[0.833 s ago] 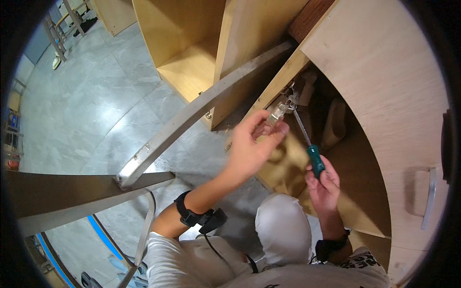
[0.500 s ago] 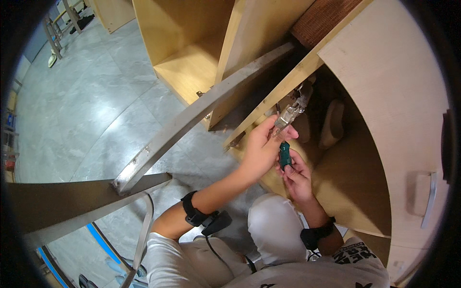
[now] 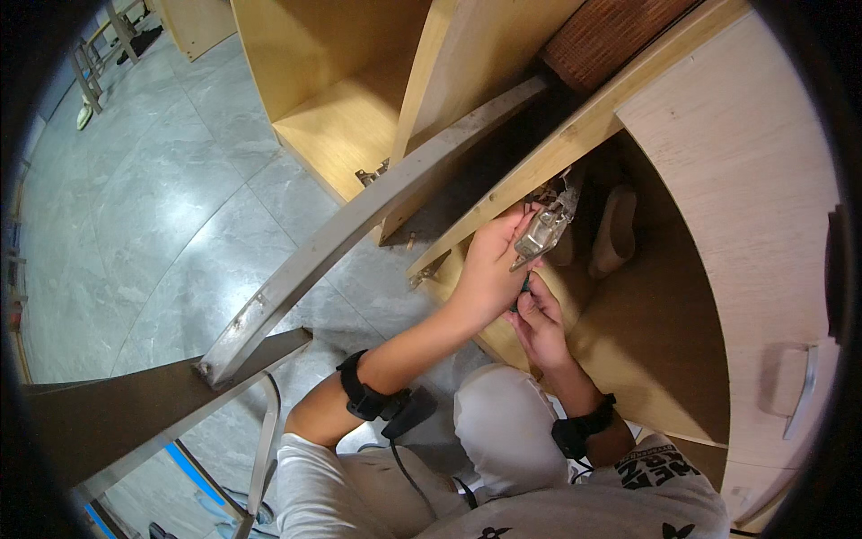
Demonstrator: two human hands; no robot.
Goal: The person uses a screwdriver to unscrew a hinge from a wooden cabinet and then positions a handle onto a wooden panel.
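My left hand (image 3: 489,265) is closed at the front edge of an open cabinet, its fingers curled behind a metal hinge (image 3: 544,230). What those fingers grip is hidden. Just below it, my right hand (image 3: 541,331) is closed around a green-handled screwdriver (image 3: 525,284); only a bit of the handle shows and its tip is out of sight. The hinge hangs by the wooden cabinet panel (image 3: 557,148), beside the dark opening.
A beige shoe (image 3: 614,232) stands inside the cabinet. To the right is a pale door (image 3: 718,180) with a metal handle (image 3: 804,392). A grey metal bar (image 3: 359,220) crosses on the left, before another wooden cabinet (image 3: 346,117). A loose hinge (image 3: 422,274) is low on the panel.
My right hand has shifted slightly up and left, and the screwdriver handle is now mostly covered. The hinge sits more in front of my left fingers. The whole view has shifted a little.
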